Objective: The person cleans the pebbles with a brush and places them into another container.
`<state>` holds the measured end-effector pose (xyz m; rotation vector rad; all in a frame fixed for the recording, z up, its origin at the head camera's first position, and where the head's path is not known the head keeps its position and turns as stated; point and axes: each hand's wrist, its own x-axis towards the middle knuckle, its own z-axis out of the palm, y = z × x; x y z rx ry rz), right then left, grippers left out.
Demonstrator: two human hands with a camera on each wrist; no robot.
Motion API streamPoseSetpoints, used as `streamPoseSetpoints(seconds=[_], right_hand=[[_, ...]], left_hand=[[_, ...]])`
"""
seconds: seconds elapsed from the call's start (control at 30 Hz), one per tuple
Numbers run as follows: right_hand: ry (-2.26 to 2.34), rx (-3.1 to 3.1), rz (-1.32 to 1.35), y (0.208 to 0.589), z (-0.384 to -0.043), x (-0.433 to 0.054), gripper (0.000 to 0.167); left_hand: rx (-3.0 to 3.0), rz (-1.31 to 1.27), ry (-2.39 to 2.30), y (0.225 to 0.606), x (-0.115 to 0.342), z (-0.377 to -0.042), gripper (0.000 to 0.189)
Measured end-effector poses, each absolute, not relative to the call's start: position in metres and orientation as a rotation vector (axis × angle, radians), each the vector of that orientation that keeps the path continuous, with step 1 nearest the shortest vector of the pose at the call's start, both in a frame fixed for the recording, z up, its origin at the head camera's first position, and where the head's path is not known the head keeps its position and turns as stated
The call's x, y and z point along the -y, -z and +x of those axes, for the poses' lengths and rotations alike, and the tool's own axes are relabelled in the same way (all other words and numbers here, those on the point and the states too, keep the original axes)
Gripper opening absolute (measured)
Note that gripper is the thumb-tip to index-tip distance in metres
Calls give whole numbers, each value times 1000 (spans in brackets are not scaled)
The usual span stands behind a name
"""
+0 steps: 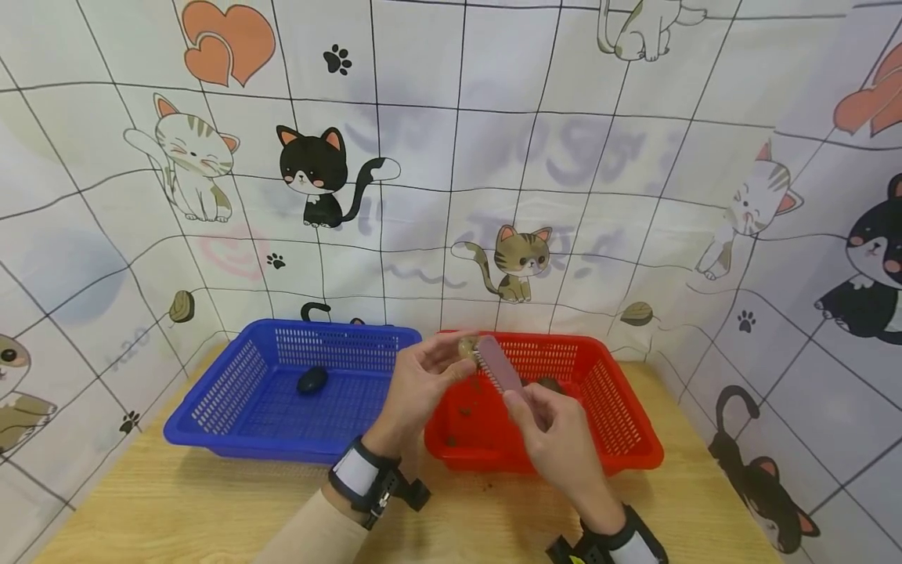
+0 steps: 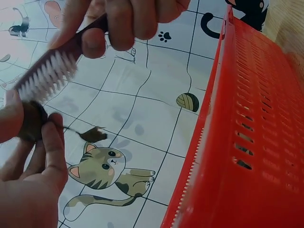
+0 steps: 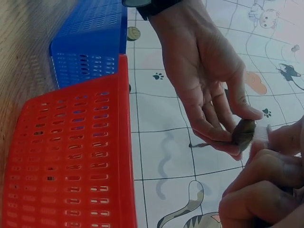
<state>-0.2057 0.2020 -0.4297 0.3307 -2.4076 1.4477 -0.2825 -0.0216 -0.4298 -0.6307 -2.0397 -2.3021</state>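
My left hand (image 1: 419,392) pinches a small olive-brown, shell-like lump (image 3: 244,135) between thumb and fingers, over the red basket's left side. A dark ragged scrap (image 2: 94,135) on a thin strand trails from beside the left fingers. Curled round the handle of a pinkish brush (image 1: 506,370), my right hand (image 1: 560,431) brings its white bristles (image 2: 50,78) against the lump. The red basket (image 1: 637,415) below holds a brown rounded piece (image 1: 550,384) and small brown bits, partly hidden behind the right hand.
To the left stands a blue basket (image 1: 211,403) with one black, shiny rounded piece (image 1: 312,380) inside. Both baskets sit side by side on a wooden table (image 1: 458,525). Behind them hangs a white cloth (image 1: 423,157) printed with cats and grid lines.
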Motion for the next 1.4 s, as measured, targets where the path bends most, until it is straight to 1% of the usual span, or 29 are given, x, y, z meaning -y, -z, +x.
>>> streamPoseSetpoints(seconds=[0.23, 0.47, 0.7, 0.83, 1.03, 1.2, 1.3, 1.4], right_hand=[[-1444, 2386, 302, 428, -206, -200, 21], [-1462, 2413, 315, 428, -205, -200, 20], [-1432, 2372, 298, 431, -209, -202, 21], [-1413, 2380, 276, 430, -211, -204, 22], [-1435, 2394, 314, 429, -210, -203, 21], [-1446, 2385, 335, 429, -210, -202, 21], [-1434, 2394, 294, 428, -211, -203, 24], [-1431, 2429, 245, 427, -209, -203, 26]], left_hand=[[2057, -738, 2245, 428, 24, -281, 49], [2036, -633, 2258, 429, 24, -281, 49], [2098, -790, 2168, 427, 22, -281, 50], [2094, -742, 2184, 426, 24, -282, 48], [2096, -644, 2226, 426, 25, -283, 46], [2145, -678, 2209, 425, 25, -281, 48], [2143, -705, 2219, 425, 25, -281, 48], [2130, -677, 2229, 426, 26, -281, 46]])
